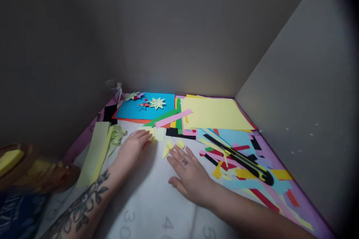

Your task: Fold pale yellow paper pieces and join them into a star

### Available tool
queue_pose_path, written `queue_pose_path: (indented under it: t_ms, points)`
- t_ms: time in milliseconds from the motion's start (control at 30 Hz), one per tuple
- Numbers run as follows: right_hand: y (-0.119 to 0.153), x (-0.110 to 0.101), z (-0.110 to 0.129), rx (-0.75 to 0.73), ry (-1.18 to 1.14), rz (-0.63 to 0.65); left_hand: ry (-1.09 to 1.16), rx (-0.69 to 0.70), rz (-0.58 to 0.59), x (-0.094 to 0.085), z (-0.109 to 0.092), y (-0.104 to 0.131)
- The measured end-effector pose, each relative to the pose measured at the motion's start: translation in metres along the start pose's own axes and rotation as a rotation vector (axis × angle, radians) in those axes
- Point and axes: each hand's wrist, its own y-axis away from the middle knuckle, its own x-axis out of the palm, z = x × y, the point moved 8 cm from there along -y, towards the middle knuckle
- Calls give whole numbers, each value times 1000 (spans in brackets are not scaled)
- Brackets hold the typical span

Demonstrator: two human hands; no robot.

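My left hand [136,143] lies with its fingers stretched out over small pale yellow paper squares [159,134]. Its thumb stands apart from the fingers. My right hand [187,170] rests palm down, fingers spread, its fingertips at small folded yellow paper pieces [168,148]. Whether the fingertips press on those pieces is unclear. To the left of my left hand are long pale yellow paper strips [95,145] and a crumpled greenish paper [117,135]. A black and yellow utility knife [244,160] lies right of my right hand.
Paper stars [157,103] lie on a blue sheet [168,99] at the back left. Yellow sheets [215,114] are stacked at the back right. Colourful paper scraps [263,194] cover the right side. A blurred brown object with yellow pieces [28,168] stands at left. Walls enclose the table.
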Motion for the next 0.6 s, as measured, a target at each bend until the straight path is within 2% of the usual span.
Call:
queue_pose_path:
  t_ms: [100,167,400,600]
  points:
    - [4,5,21,-154,-70,66,-92,-10,164,9,14,-8]
    - [5,9,26,-186,-98,106,-133,-27,207,13,20,-12]
    - [3,11,23,-180,-176,180,-204,-66,280,19,27,-20]
    - [2,14,21,-185,-195,213,-164,-85,280,20,39,-21]
